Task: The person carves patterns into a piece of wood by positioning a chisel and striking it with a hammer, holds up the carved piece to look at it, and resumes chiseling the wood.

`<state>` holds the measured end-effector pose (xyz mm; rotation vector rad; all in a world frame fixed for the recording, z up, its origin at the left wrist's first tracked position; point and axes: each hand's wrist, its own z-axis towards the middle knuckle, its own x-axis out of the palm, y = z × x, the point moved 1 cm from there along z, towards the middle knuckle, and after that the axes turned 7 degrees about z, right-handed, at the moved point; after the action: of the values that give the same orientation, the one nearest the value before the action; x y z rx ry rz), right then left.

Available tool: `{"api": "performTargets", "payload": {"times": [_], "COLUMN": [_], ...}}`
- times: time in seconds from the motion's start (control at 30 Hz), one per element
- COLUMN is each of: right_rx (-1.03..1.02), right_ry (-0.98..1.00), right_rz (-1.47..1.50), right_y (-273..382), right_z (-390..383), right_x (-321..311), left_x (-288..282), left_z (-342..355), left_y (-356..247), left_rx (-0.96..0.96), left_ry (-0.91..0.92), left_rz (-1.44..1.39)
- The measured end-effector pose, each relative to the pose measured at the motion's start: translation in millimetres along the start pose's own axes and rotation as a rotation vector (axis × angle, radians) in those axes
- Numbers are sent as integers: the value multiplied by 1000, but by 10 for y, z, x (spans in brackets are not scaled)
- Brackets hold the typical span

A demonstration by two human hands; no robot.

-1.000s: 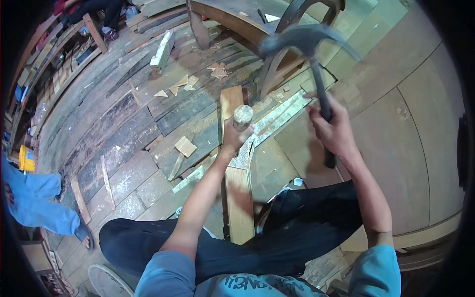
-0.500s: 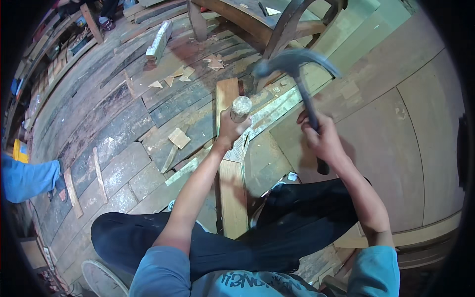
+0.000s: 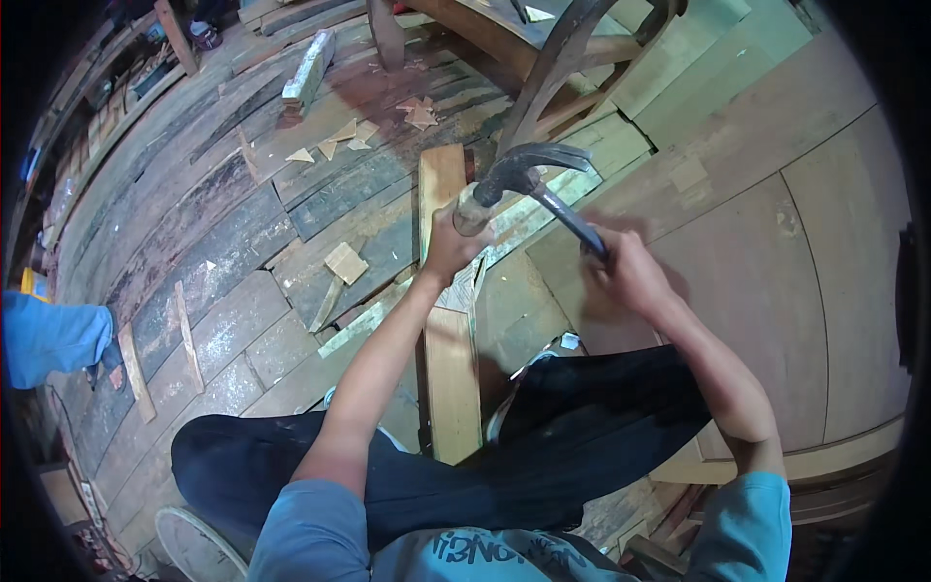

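My left hand (image 3: pixel 449 250) is wrapped round the thick round handle of what looks like a chisel (image 3: pixel 471 215), held upright over a pale wooden board (image 3: pixel 454 383); its lower end is hidden behind the hand. In my right hand (image 3: pixel 630 270) is a claw hammer (image 3: pixel 529 173), gripped by its dark handle. The hammer's striking face meets the top of the chisel handle, and its claw points right. The board runs lengthwise away from me between my legs, with a cut, lighter patch (image 3: pixel 456 291) just below my left hand.
Wood offcuts (image 3: pixel 346 263) and chips (image 3: pixel 339 138) lie on the plank floor to the left and ahead. A wooden bench (image 3: pixel 485 39) stands at the far side. Large wooden panels (image 3: pixel 747 291) lie on the right. Another person's blue-clothed leg (image 3: pixel 53 335) shows at the left.
The hammer has swung down and to the left, from raised in the air onto the top of the chisel handle. My left hand has barely moved.
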<state>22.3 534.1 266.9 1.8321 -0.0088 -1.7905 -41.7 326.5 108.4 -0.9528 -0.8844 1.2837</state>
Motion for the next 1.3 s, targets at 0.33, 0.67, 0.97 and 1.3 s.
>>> {"api": "performTargets", "payload": {"times": [0.33,0.67,0.97,1.3], "right_rx": [195,232,120,143], "right_ry": [-86,-399,-163,-259], "right_rz": [429,848,331,434], "right_y": [148,561,364,257], "right_z": [2,160,35,-16], "right_x": [-77,-439,-260,-326], "left_x": [-13,-84,-35,54], "left_z": [-20,10,13,-29], "left_y": [-27,29,11,47], "left_rx": [68,44,128,134], "left_ry": [-53,-58,-48,-92], "left_rz": [55,61,51,40]}}
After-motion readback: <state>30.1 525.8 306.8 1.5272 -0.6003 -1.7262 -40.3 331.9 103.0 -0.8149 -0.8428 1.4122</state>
